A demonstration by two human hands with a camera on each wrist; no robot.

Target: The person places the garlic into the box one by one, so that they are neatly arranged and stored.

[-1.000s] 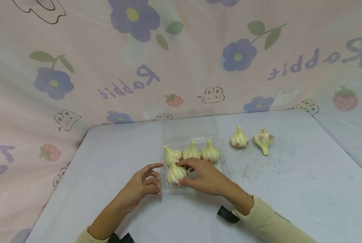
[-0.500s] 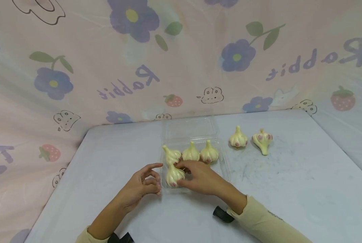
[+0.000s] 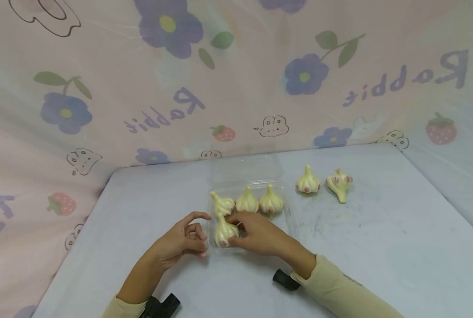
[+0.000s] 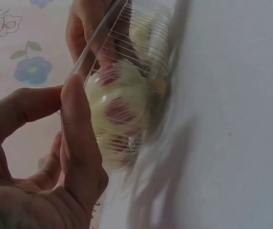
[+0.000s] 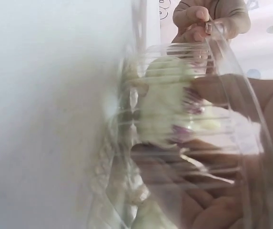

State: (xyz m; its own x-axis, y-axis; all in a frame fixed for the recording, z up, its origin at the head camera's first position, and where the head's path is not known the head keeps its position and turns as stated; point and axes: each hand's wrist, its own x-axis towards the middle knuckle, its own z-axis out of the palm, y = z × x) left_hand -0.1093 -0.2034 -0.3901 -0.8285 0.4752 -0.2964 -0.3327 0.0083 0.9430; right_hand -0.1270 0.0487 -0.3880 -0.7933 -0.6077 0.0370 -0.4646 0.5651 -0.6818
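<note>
A clear plastic clamshell box (image 3: pixel 292 221) lies open, its lid folded back. My left hand (image 3: pixel 181 243) pinches the box's left rim between thumb and fingers, as the left wrist view shows. Inside the front left corner, my right hand (image 3: pixel 260 234) holds a garlic bulb (image 3: pixel 224 234) with thumb and fingers, its stem pointing away. Through the ribbed wall in the left wrist view, the bulb (image 4: pixel 119 98) shows purple streaks. Behind it, a back row has a tilted garlic bulb (image 3: pixel 223 205) at left, a middle bulb (image 3: pixel 247 201) and a right bulb (image 3: pixel 271 201).
Two loose garlic bulbs lie right of the box on the white table (image 3: pixel 379 247): an upright one (image 3: pixel 308 182) and one with its stem toward me (image 3: pixel 339 183). The transparent lid (image 3: pixel 244 168) extends toward the printed curtain (image 3: pixel 236 88) behind the table.
My right hand has shifted slightly left and toward me with the garlic bulb, settling it deeper in the box's front left corner. The left hand stays at the rim; the head view has drifted slightly.
</note>
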